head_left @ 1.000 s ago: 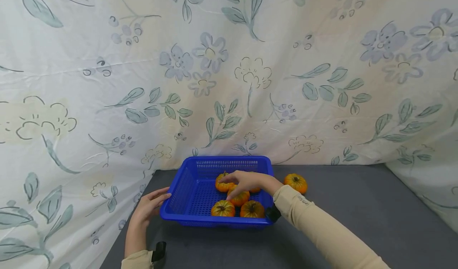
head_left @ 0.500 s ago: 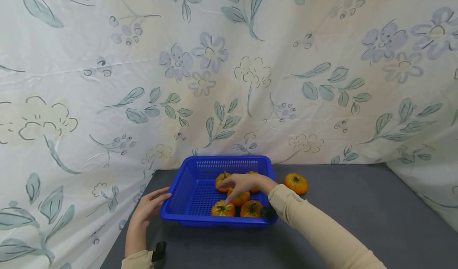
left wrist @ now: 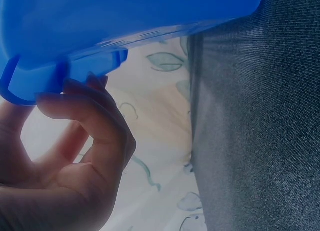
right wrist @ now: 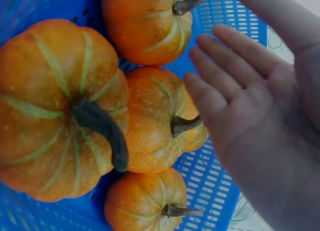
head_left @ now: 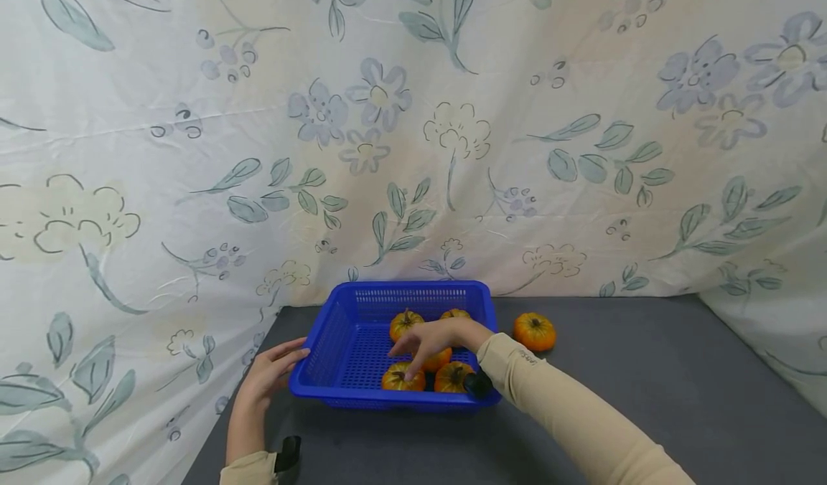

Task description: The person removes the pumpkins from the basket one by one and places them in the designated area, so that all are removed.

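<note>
Down it comes, the right hand, lower over the blue, slotted plastic basket than half a second ago, thumb sinking toward the round orange pumpkin with pale stripes at the basket's near edge; that makes it the closest pumpkin to the thumb, though whether they touch I can't tell. Fingers and thumb stand apart, nothing gripped. Under the palm, at the middle of the group in the basket, sits a half-hidden orange ribbed pumpkin; the yellow-orange stemmed pumpkin, toward the basket's far side, shows more fully now the hand has dropped. Another, a dark-topped orange pumpkin, holds the basket's near right corner, and a partly covered orange pumpkin lies toward its far right. Across at the basket's left rim, the left hand hasn't budged, fingers and thumb pinching the edge. Outside, right of the basket, a lone bright orange pumpkin rests on the dark grey cloth-covered table. The right wrist view adds what the head view hides: an open palm, four fingers straight, and dark stems; the left wrist view gives us fingertips under the basket's lip, palm clear of its wall.
</note>
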`<state>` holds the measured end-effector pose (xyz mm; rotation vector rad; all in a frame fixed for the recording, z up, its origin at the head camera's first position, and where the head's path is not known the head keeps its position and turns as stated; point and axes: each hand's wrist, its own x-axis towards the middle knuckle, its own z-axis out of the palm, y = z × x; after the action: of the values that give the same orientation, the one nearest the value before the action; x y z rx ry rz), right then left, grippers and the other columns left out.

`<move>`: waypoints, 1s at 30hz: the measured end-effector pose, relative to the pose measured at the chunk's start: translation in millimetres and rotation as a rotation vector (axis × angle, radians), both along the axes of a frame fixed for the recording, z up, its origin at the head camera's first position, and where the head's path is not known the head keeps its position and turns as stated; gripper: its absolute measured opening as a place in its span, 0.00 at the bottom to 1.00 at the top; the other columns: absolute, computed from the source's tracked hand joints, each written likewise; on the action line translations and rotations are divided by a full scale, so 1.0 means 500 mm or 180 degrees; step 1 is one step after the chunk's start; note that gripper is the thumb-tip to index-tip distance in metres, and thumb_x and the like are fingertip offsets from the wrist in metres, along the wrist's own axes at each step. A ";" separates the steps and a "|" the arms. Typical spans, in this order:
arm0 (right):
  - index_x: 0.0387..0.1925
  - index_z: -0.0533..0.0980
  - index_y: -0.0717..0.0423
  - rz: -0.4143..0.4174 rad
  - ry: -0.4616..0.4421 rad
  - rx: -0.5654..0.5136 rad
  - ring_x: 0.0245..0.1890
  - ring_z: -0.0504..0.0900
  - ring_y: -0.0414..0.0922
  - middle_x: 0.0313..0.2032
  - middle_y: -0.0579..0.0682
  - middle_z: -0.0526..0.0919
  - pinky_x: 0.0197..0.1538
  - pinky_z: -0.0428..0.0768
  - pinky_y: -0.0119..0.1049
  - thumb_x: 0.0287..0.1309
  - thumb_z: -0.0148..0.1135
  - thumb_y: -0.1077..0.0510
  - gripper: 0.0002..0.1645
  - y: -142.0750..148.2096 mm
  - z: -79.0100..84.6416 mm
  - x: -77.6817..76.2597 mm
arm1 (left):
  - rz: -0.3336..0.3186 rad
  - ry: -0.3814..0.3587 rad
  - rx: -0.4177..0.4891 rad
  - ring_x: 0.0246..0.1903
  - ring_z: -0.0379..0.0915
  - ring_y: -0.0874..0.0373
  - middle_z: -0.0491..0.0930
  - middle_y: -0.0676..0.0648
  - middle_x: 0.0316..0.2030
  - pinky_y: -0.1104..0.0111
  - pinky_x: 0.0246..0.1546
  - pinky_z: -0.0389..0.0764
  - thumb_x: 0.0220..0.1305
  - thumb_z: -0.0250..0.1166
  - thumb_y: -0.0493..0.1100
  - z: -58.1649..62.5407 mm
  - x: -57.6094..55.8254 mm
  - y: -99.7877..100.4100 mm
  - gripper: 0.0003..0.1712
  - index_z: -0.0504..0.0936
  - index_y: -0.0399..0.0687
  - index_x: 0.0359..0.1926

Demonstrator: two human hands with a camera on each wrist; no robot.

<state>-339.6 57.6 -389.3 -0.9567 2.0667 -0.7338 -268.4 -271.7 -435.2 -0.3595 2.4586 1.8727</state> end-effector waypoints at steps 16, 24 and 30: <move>0.68 0.67 0.52 0.0065 -0.0087 0.0084 0.72 0.64 0.47 0.70 0.48 0.68 0.72 0.65 0.43 0.60 0.66 0.56 0.36 0.002 -0.006 -0.003 | 0.0024 -0.0005 0.0000 0.48 0.78 0.58 0.77 0.42 0.59 0.63 0.44 0.83 0.63 0.67 0.50 -0.002 -0.004 0.002 0.36 0.69 0.38 0.67; 0.69 0.66 0.54 0.0079 -0.0142 0.0133 0.72 0.63 0.49 0.71 0.52 0.67 0.72 0.65 0.44 0.60 0.66 0.56 0.37 0.001 -0.011 -0.004 | 0.0031 0.0012 0.0012 0.45 0.79 0.61 0.78 0.43 0.58 0.64 0.42 0.83 0.63 0.67 0.51 -0.002 -0.003 0.002 0.37 0.69 0.39 0.67; 0.71 0.63 0.55 0.0145 -0.0109 0.0271 0.72 0.63 0.48 0.71 0.51 0.66 0.72 0.64 0.44 0.61 0.66 0.56 0.39 -0.002 -0.007 -0.006 | 0.0077 -0.0007 0.0008 0.44 0.79 0.60 0.78 0.42 0.58 0.65 0.42 0.83 0.61 0.68 0.51 0.000 -0.006 0.004 0.37 0.70 0.39 0.66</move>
<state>-342.6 56.5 -392.8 -0.9339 2.0231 -0.6291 -271.3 -269.6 -435.4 -0.3926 2.4613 1.8833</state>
